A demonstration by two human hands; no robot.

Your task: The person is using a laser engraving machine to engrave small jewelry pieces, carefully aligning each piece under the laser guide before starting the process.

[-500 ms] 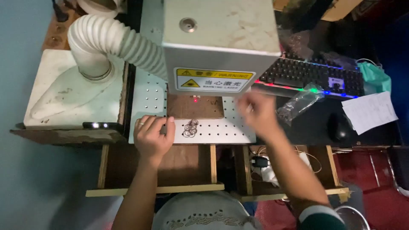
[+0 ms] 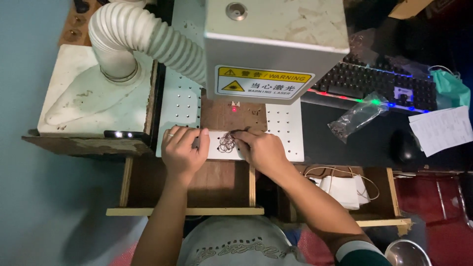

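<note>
Nearest the viewer, two open wooden drawers [image 2: 197, 182] sit below the bench edge. Above them, the left hand [image 2: 183, 150] rests curled on the white perforated plate [image 2: 286, 133], fingers [image 2: 189, 135] drawn together; whether they pinch anything cannot be told. The right hand [image 2: 261, 148] lies just beside it, fingers [image 2: 241, 135] touching a small cluster of thin wire rings [image 2: 226, 143]. The cluster lies between the hands, left of the right fingertips, with no clear long axis; the right hand is nearer. Beyond: a brown board [image 2: 221, 116] bearing a red dot [image 2: 234, 109], then the grey laser head [image 2: 276, 44] and ribbed hose [image 2: 148, 34].
</note>
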